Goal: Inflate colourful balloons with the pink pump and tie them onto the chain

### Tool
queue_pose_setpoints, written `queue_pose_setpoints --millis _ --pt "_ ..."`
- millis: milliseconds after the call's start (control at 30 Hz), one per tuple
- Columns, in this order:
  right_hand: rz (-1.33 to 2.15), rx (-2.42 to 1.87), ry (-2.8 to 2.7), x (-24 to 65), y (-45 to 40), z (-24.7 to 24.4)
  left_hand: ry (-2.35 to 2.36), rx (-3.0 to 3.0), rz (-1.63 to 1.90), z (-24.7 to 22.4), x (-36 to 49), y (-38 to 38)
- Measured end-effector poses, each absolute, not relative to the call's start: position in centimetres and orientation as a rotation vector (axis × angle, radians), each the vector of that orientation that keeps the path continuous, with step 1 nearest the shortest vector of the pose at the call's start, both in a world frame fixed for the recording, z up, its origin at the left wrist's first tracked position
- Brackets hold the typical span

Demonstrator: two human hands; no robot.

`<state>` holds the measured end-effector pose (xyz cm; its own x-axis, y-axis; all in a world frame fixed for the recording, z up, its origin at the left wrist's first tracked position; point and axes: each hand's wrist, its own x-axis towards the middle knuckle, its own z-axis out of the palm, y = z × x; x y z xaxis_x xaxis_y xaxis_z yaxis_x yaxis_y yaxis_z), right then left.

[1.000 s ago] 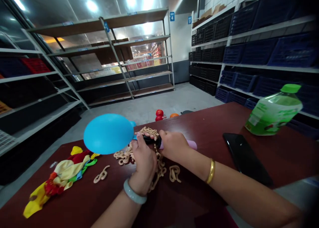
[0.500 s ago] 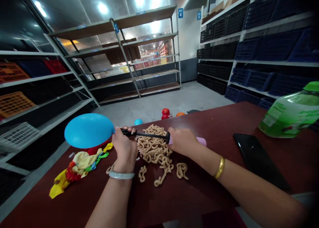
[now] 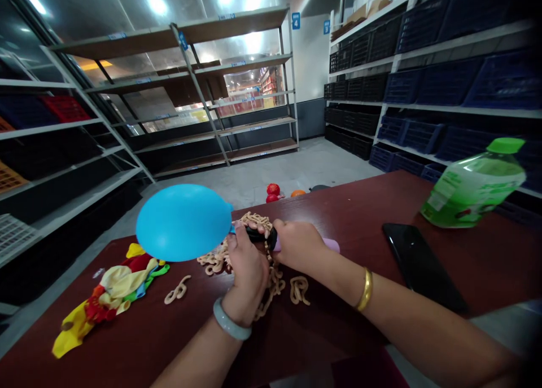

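My left hand [image 3: 249,258] is closed round the black nozzle end of a hand pump, with the neck of an inflated blue balloon [image 3: 183,223] pinched at its tip. The balloon hangs out to the left over the table. My right hand [image 3: 298,241] grips the pump's lilac body [image 3: 332,245], whose end sticks out to the right. Both hands are near each other, and little of the pump's rod shows. Under them lies a pile of tan twisted strands [image 3: 215,259], partly hidden by my left hand and the balloon.
Deflated balloons [image 3: 114,289] lie at the left of the dark red table [image 3: 364,196]. One loose strand [image 3: 178,290] is beside them, another [image 3: 300,290] right of the pile. A black phone [image 3: 421,264] and a green bottle [image 3: 474,184] stand or lie at the right. Shelves [image 3: 254,125] surround the floor.
My left hand has moved right toward my right hand, shortening the visible rod. The blue balloon has moved right with it and looks bigger. The camera view has shifted slightly.
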<state>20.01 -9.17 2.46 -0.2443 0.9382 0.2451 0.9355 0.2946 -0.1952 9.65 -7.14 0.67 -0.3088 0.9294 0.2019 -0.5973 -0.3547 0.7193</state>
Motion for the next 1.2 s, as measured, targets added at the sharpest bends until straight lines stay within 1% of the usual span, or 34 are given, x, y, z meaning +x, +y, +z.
queue_pose_setpoints --millis 133,367,467,600,800,900,1033,1200 --pt "0.028 -1.722 -2.225 20.0 -9.0 2.6 0.634 0.817 1.852 1.5 8.5 -6.5" --pt "-0.012 -1.74 -2.251 20.9 -7.8 1.7 0.686 0.706 2.047 3.4 1.5 -3.1" --pt "-0.057 -1.726 -2.247 21.2 -7.6 1.4 0.691 0.674 2.106 3.7 0.0 -2.7" --pt "-0.076 -1.739 -2.268 21.2 -7.7 1.6 0.647 0.665 2.096 3.2 1.7 -3.4" --pt "0.003 -1.74 -2.288 20.3 -8.8 2.2 0.645 0.724 1.902 1.1 7.7 -6.0" --pt "0.022 -1.744 -2.272 19.9 -9.2 2.6 0.625 0.765 1.844 0.9 9.3 -7.0" --pt "0.035 -1.767 -2.263 19.9 -9.4 3.1 0.598 0.803 1.837 1.8 9.0 -7.2" --pt "0.005 -1.778 -2.27 20.6 -8.8 3.0 0.584 0.74 1.951 3.3 5.0 -5.2"
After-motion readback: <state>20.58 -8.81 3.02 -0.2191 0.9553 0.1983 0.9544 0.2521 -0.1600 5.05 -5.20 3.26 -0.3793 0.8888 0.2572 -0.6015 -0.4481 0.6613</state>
